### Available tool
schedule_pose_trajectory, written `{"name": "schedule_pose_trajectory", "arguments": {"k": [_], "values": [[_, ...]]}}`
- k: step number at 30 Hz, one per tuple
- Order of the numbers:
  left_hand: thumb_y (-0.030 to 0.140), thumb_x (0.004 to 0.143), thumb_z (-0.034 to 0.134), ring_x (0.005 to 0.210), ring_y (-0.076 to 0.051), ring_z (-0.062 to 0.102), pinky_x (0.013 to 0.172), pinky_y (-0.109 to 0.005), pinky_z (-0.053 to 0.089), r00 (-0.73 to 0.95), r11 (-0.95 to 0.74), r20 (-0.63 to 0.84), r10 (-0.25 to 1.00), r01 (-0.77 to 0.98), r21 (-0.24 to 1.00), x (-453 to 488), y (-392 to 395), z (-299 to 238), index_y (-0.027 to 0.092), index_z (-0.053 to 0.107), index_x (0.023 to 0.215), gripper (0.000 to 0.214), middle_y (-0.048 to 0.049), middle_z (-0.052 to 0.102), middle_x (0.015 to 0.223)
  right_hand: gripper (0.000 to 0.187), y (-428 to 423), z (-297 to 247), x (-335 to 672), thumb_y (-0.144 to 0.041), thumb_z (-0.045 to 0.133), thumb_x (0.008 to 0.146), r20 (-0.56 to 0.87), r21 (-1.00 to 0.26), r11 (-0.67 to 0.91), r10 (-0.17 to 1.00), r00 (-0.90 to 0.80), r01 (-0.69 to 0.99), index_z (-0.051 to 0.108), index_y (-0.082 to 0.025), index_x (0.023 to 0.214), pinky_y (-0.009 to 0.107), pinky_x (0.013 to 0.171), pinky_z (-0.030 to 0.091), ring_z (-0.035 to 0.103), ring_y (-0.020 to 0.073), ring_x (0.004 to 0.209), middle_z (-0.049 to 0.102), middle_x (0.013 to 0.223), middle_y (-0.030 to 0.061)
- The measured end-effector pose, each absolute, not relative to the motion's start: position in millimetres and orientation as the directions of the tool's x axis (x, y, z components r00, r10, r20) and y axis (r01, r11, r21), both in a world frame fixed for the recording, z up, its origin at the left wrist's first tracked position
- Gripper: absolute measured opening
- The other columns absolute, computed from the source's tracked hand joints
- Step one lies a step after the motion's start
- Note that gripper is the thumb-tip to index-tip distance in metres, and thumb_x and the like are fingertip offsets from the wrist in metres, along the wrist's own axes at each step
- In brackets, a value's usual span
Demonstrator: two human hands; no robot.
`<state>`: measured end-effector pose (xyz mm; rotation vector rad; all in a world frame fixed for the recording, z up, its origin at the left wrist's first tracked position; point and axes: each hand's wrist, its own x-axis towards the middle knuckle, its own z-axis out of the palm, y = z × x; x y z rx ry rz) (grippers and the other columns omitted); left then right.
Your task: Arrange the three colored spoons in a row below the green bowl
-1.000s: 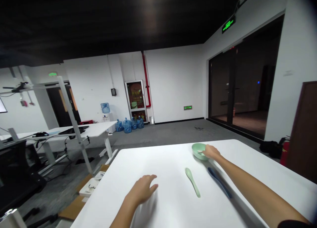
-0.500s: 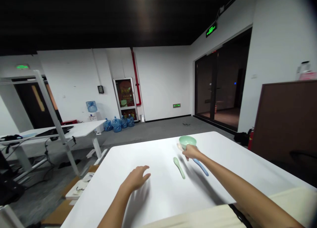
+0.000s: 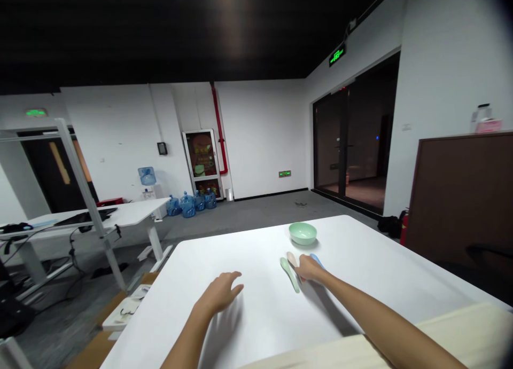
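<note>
Head view: R hand is pinching a pale-pink soup spoon btwn a lt-green soup spoon and a partly hidden blue spoon, on the near side of the green bowl, while L hand, thumb and fingers parted, is hovering over the white tabletop.

Pinkish spoon in right hand, head forward. Green spoon just left of hand; blue spoon right, partly hidden. Green bowl upright, beyond hand.

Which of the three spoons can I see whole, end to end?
The green spoon, leftmost of the three in the head view. The right hand partly covers the pale pink spoon beside it and also the blue spoon.
</note>
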<state>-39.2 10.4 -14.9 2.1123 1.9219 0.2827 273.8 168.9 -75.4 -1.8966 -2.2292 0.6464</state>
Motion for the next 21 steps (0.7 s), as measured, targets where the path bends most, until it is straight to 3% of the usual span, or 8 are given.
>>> {"name": "schedule_pose_trajectory", "arguments": {"k": [12,16,21], "values": [[0.054,0.091,0.042,0.130,-0.030,0.050,0.106,-0.042,0.039,0.103,-0.086,-0.038,0.994,0.944,0.319,-38.2,10.1,-13.0,0.026,0.053,0.137,0.055,-0.0070,0.058,0.140,0.019,170.2,-87.1,274.1,-0.026,0.067,0.070,-0.217,-0.431,0.091,0.955,-0.201,0.898,0.056,-0.016,0.059,0.032,0.062,0.044,0.063,0.0217,0.063,0.064,0.062,0.0068],[0.053,0.091,0.042,0.130,-0.030,0.050,0.106,-0.042,0.039,0.102,-0.083,-0.044,0.994,0.943,0.321,-37.2,9.9,-12.2,0.025,0.052,0.138,0.055,-0.0073,0.058,0.140,0.014,169.6,-86.4,272.9,-0.028,0.065,0.072,-0.184,-0.401,0.110,0.963,-0.198,0.909,0.060,-0.015,0.069,0.032,0.062,0.044,0.065,0.0230,0.068,0.069,0.075,0.0100],[0.052,0.091,0.042,0.130,-0.030,0.050,0.106,-0.043,0.039,0.102,-0.082,-0.046,0.994,0.945,0.318,-36.8,9.7,-11.8,0.024,0.052,0.138,0.056,-0.0085,0.057,0.140,0.020,162.6,-79.7,266.4,-0.036,0.060,0.080,-0.029,-0.315,0.167,0.982,-0.185,0.934,0.061,-0.017,0.083,0.031,0.067,0.041,0.066,0.0273,0.088,0.070,0.099,0.0148]]}}
